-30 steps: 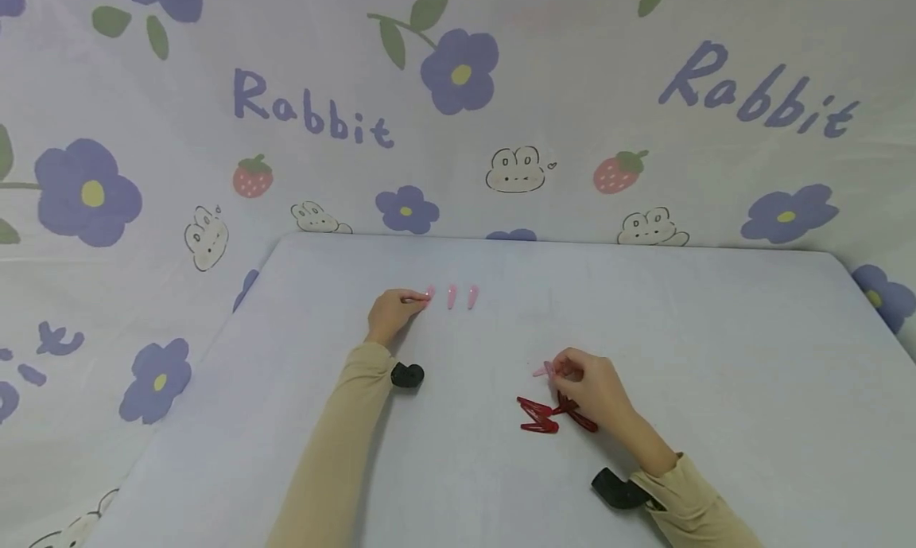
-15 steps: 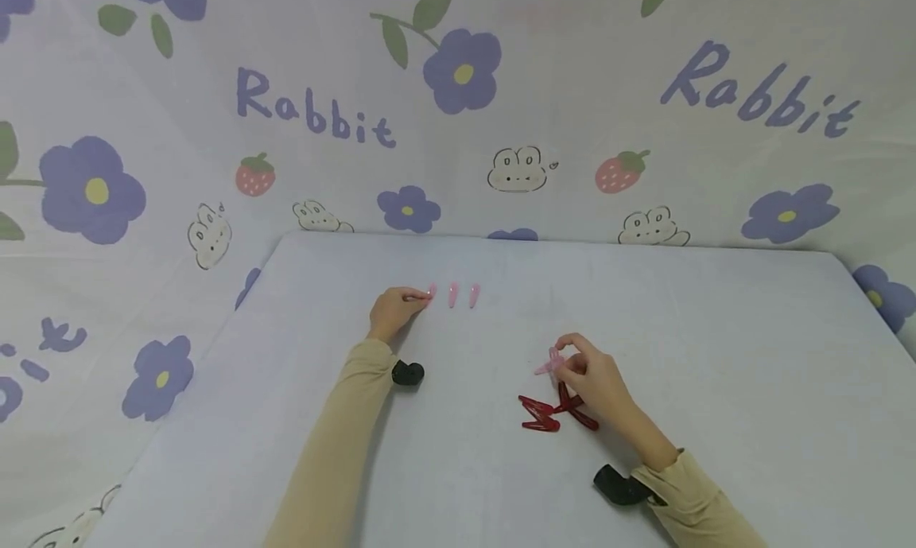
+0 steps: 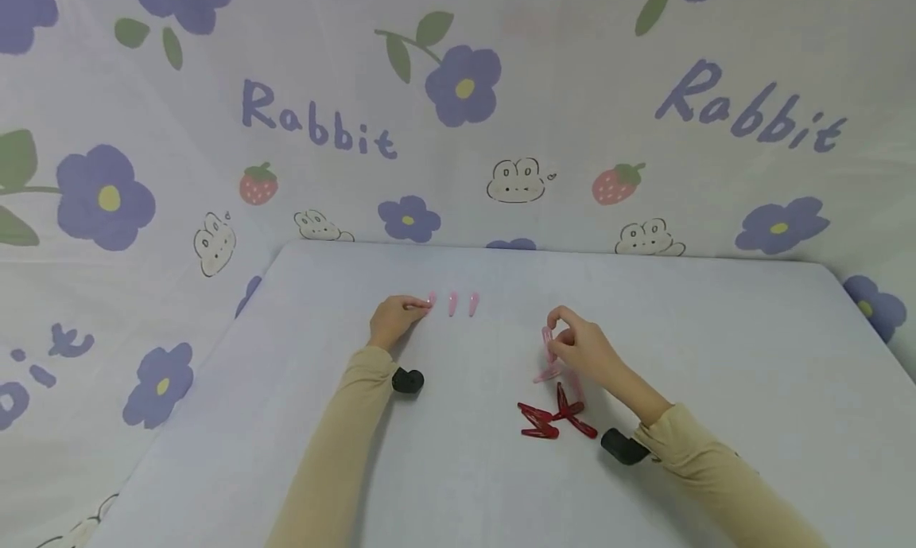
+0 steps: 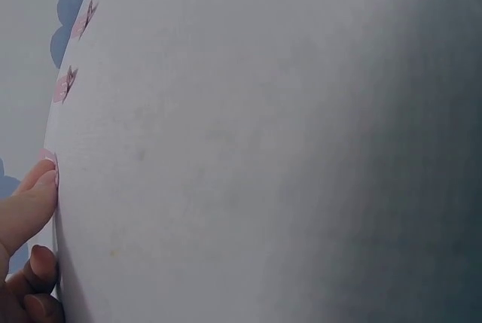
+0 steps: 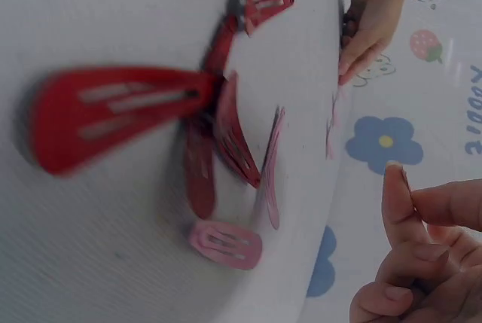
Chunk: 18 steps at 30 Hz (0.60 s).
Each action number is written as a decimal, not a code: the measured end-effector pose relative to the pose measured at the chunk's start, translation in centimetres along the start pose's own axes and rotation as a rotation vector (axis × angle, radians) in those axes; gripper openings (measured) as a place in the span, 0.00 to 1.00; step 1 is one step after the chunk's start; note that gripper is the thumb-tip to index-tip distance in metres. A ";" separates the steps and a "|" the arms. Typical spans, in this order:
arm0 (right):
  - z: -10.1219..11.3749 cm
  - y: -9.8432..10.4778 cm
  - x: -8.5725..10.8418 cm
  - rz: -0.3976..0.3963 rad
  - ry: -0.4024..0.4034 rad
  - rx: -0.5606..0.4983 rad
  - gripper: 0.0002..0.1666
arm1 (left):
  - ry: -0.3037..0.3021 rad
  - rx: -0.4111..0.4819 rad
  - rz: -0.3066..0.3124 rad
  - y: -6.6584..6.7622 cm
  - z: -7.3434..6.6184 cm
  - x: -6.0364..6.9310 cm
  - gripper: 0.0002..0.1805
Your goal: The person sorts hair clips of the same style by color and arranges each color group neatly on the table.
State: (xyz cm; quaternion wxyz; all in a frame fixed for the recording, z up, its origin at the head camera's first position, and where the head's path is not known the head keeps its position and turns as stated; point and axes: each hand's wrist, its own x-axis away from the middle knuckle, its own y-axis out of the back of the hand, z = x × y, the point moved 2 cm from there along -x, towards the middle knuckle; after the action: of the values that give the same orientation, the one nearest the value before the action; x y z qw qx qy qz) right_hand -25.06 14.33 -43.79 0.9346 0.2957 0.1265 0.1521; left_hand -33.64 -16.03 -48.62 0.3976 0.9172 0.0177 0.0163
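Pink hair clips (image 3: 452, 304), three in all, form a row toward the far edge of the table (image 3: 444, 468); my left grip (image 3: 393, 319) pinches the leftmost. My right grip (image 3: 585, 347) pinches another pink clip (image 3: 548, 336), well apart from the row. Assessed as done: three clips lined up. Assessed as outstanding: the held clip, two loose pink clips (image 5: 226, 244) and the overlapping red clips (image 3: 540, 421), none yet in line.
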 end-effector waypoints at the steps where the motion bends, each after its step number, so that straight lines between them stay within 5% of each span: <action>1: 0.1 0.1 -0.5 0.018 -0.014 -0.007 0.11 | -0.002 -0.001 -0.006 0.0 0.1 0.0 0.10; 11: 0.4 -1.3 -5.8 0.114 -0.148 -0.125 0.08 | 0.006 -0.008 0.010 0.3 0.4 -0.1 0.11; 18: -0.7 -1.4 -8.7 0.044 -0.209 -0.196 0.05 | -0.020 -0.021 0.025 0.2 0.2 -0.5 0.13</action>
State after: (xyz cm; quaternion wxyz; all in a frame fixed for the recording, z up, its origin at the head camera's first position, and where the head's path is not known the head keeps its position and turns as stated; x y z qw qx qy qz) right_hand -33.01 10.46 -43.90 0.9635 0.2200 0.0065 0.1525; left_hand -34.13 -16.37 -48.61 0.4073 0.9132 0.0020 0.0124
